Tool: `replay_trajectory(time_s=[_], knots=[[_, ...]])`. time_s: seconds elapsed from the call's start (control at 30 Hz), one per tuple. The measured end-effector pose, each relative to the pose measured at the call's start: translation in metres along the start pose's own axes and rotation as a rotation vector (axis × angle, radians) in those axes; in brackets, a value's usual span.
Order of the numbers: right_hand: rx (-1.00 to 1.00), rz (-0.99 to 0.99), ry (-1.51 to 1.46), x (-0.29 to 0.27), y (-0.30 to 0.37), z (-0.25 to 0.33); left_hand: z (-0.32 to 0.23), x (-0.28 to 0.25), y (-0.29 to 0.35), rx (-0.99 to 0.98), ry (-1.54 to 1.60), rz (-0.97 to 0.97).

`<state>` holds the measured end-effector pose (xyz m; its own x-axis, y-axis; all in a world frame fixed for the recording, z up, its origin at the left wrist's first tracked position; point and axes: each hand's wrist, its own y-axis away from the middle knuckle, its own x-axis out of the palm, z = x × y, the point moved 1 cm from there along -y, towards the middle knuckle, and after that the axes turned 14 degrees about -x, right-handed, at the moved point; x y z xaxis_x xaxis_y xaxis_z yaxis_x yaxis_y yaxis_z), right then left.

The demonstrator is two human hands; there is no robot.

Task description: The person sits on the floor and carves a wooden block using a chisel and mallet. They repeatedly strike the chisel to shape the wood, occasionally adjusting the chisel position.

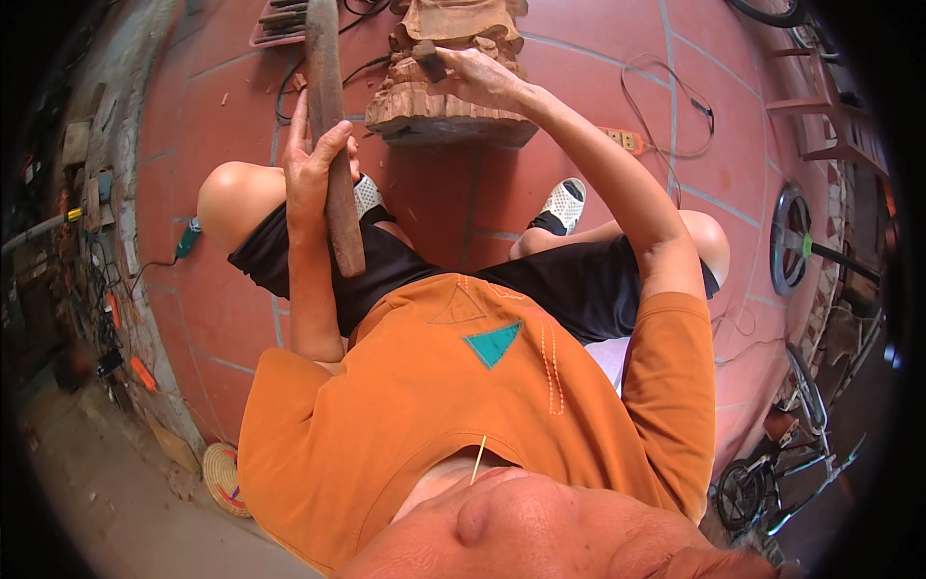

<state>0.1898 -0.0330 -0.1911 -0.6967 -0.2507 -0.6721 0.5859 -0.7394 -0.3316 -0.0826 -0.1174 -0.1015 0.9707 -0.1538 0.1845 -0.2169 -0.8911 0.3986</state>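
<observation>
My left hand [311,181] grips a long, worn wooden bar [330,82], thumb across it and one finger stretched along its side. The bar stands lengthwise in front of my left knee, its near end over my dark shorts and its far end past the top of the view. A carved reddish-brown wood piece [424,104] with a rough, flat near end lies on the floor ahead of me. Over its left part, my right hand [487,79] pinches a small dark brown block-shaped piece [429,61]. Whether that piece touches the carving I cannot tell.
A pink tray [258,39] of slim tools sits at the far left, wood chips nearby. An orange power strip [625,141] and looped cable [712,111] lie right of the carving. A green power tool [188,237] is at left; a spoked wheel [789,241] and chair [830,106] at right.
</observation>
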Motion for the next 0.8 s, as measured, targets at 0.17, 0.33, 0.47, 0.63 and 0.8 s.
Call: replay_trajectory(time_s=[0.17,0.33,0.47,0.63,0.8], knots=[[0.003,-0.126,-0.003,0.008,0.003,-0.006,-0.007,-0.001,0.005,0.089,0.06,0.024],[0.09,0.05,0.116,0.003,-0.01,0.005,-0.024,0.021,0.021,0.228,-0.033,-0.137],[0.009,0.021,0.1,0.003,-0.015,0.02,-0.002,0.021,0.012,0.226,-0.335,-0.172],[0.001,0.054,0.122,0.005,-0.015,0.015,0.002,0.012,0.006,0.103,-0.385,-0.023],[0.037,0.136,0.104,0.0,-0.022,0.017,-0.017,0.019,0.016,0.201,-0.128,-0.115]])
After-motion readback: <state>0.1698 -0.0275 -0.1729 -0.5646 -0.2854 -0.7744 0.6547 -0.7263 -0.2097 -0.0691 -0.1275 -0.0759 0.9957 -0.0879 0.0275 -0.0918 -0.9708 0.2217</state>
